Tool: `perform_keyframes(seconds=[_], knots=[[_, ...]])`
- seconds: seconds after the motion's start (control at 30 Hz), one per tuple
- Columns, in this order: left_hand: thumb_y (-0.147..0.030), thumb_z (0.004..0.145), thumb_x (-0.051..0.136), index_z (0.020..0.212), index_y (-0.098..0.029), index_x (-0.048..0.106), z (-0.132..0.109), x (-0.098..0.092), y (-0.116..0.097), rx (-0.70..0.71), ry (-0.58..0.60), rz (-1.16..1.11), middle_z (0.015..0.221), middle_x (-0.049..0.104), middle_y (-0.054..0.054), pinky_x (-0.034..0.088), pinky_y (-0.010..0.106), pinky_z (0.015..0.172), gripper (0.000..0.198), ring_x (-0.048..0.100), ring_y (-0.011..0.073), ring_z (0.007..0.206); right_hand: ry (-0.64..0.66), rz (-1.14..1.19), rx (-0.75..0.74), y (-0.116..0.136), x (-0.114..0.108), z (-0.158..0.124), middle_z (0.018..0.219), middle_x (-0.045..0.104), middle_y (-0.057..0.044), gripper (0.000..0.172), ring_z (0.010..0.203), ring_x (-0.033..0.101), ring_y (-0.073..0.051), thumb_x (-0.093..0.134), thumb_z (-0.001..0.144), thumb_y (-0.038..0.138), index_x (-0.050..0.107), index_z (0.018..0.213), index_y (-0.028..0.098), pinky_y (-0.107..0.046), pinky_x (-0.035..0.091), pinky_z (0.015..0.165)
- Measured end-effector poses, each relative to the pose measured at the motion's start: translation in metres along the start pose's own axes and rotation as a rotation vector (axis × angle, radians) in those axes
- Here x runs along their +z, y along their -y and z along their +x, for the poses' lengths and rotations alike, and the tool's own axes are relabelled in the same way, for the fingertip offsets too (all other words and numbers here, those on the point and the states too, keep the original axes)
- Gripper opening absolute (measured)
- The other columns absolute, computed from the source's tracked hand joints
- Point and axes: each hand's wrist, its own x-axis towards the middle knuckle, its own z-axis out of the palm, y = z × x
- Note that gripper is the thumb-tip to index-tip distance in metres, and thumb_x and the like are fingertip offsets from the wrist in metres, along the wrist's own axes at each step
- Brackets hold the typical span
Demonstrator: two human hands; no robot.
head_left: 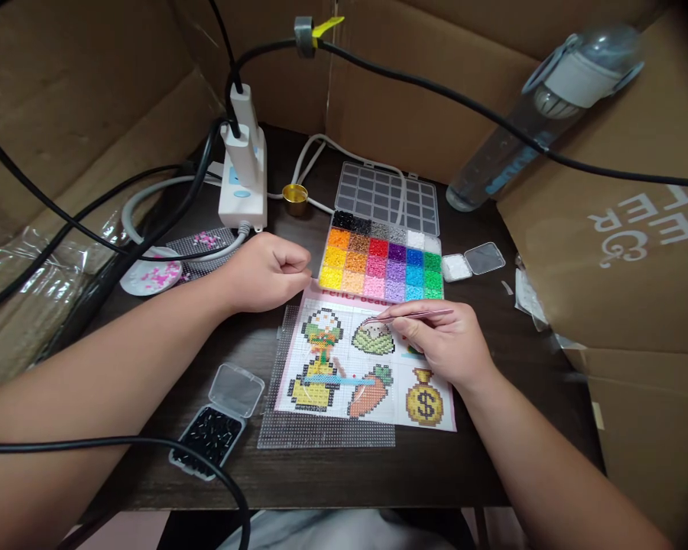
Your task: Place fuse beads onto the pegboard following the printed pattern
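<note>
Head view: the right hand's point(450, 340) fingers are pinched together on one pair of tweezers point(418, 314), tips over the green-and-white motif of one pattern sheet point(401, 386); whether they grip a bead is too small to tell. The left hand's point(267, 271) fingers are curled in, close beside the left edge of one sorting box point(432, 244) with four rows of compartments; contact there I cannot tell. On the counter point(344, 480) are two pegboards, one overlapping the sheet point(326, 433), one beyond the left forearm point(192, 248); two small open cases, one with black beads point(234, 441), one with white point(457, 276); one white dish point(134, 284) with pink beads; one bottle point(510, 145)
</note>
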Motion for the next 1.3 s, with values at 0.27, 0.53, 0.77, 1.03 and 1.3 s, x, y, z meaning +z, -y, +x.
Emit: perform_keyframes(seconds=[0.27,0.53,0.77,1.03,1.3], knots=[[-0.016,0.068,0.048,0.052,-0.019,0.016,0.0,0.001,0.001,0.018,-0.004,-0.006,0.053,0.015,-0.005,0.014,0.026,0.05,0.036,0.016,0.0048,0.051,0.007,-0.002,-0.02,-0.001,0.001,0.0,0.078,0.076,-0.005,0.01,0.06,0.063,-0.014,0.072,0.079,0.028,0.079,0.082,0.022,-0.023,0.044,0.047],[-0.015,0.067,0.048,0.052,-0.019,0.017,0.0,0.002,0.005,0.064,-0.02,-0.024,0.053,0.015,-0.005,0.014,0.026,0.049,0.035,0.016,0.0042,0.05,0.011,-0.02,-0.031,0.0,-0.001,0.001,0.076,0.076,-0.004,0.01,0.06,0.063,-0.013,0.07,0.08,0.025,0.079,0.083,0.021,-0.023,0.046,0.049],[-0.014,0.068,0.048,0.053,-0.019,0.016,0.0,0.003,0.004,0.057,-0.02,-0.024,0.053,0.015,-0.005,0.013,0.026,0.05,0.036,0.016,0.0043,0.051,0.026,-0.015,-0.038,-0.002,0.0,0.001,0.077,0.076,-0.004,0.01,0.06,0.064,-0.013,0.07,0.08,0.025,0.079,0.084,0.022,-0.024,0.047,0.049],[-0.015,0.066,0.049,0.052,-0.019,0.017,0.0,0.002,0.003,0.039,-0.031,-0.031,0.053,0.015,-0.005,0.013,0.026,0.049,0.036,0.016,0.0043,0.05,-0.015,0.054,-0.024,-0.002,0.002,0.001,0.079,0.077,-0.005,0.007,0.053,0.059,-0.01,0.073,0.077,0.023,0.079,0.079,0.021,-0.023,0.045,0.047],[-0.021,0.067,0.05,0.052,-0.019,0.017,0.002,0.0,0.002,0.027,-0.048,0.005,0.054,0.014,-0.004,0.015,0.025,0.047,0.036,0.017,0.0051,0.05,-0.125,0.44,-0.009,-0.005,-0.019,0.012,0.064,0.072,-0.002,0.006,0.036,0.033,-0.003,0.076,0.075,0.026,0.076,0.079,0.021,-0.02,0.022,0.035]])
